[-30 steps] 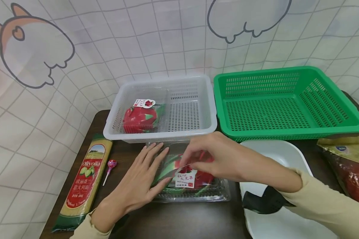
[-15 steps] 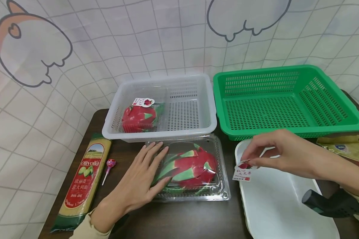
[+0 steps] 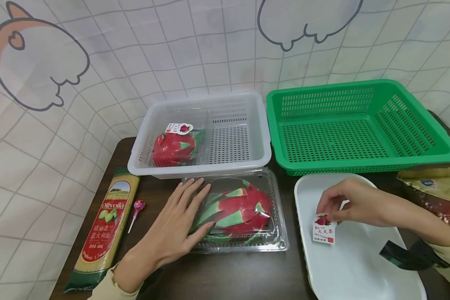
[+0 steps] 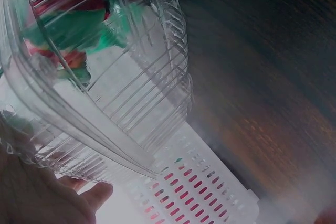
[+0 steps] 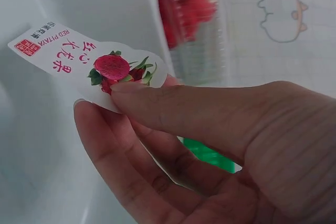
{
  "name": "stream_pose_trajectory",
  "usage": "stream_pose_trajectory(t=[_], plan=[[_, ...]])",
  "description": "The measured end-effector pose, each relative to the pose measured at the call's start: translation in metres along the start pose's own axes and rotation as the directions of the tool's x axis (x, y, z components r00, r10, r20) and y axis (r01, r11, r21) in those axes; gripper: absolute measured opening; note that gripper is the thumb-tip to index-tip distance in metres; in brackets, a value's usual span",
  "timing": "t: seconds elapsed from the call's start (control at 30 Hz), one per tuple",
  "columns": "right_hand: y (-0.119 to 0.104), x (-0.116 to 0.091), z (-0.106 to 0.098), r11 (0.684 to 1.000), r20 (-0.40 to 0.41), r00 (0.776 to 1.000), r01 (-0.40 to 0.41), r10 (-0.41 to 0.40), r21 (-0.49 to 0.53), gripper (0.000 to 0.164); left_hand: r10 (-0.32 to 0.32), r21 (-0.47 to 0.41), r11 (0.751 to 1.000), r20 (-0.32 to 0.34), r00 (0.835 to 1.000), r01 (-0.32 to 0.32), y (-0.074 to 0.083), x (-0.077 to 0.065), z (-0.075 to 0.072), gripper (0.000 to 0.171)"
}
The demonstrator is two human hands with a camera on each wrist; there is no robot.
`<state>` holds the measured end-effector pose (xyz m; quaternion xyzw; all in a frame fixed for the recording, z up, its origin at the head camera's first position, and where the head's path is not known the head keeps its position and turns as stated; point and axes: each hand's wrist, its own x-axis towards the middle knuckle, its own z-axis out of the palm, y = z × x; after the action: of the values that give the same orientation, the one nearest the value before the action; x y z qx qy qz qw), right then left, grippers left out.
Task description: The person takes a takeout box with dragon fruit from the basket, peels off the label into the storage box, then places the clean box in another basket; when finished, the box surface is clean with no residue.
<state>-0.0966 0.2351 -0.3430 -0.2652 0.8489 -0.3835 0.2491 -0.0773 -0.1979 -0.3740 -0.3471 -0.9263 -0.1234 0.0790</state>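
Note:
Between the thumb and fingers of my right hand [image 3: 354, 202] a white sticker label [image 3: 324, 232] is pinched. The right wrist view shows a dragon fruit picture and red lettering on that label [image 5: 73, 59]. It hangs over the left part of a white tray [image 3: 360, 266]. My left hand [image 3: 172, 227] rests with straight fingers on the left side of a clear plastic box [image 3: 281, 237]. Inside the closed box lies a red and green dragon fruit [image 3: 243, 208]. The ribbed box wall [image 4: 142, 93] fills much of the left wrist view.
Behind stands a white basket [image 3: 230, 143] holding another boxed dragon fruit [image 3: 174, 148] with a label. A green basket [image 3: 333, 141] stands beside it. At left lie a spaghetti packet [image 3: 105, 229] and a lollipop [image 3: 138, 206]. A gold and red bag [image 3: 438, 200] is at right.
My right hand has peeled the label off the box lid and carried it right, then slightly down, over the white tray. My left hand has stayed on the box.

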Motion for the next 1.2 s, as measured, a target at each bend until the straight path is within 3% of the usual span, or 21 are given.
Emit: stream_pose_trajectory(t=[0.2, 1.2], plan=[[0.007, 0.009, 0.009, 0.999, 0.007, 0.999, -0.032, 0.032, -0.008, 0.013, -0.005, -0.001, 1.000, 0.004, 1.000, 0.005, 0.000, 0.000, 0.000, 0.079], [0.018, 0.018, 0.029, 0.991, -0.069, 0.998, -0.005, -0.004, -0.135, 0.023, -0.003, -0.010, 1.000, 0.004, 1.000, 0.003, 0.000, 0.000, 0.000, 0.080]])
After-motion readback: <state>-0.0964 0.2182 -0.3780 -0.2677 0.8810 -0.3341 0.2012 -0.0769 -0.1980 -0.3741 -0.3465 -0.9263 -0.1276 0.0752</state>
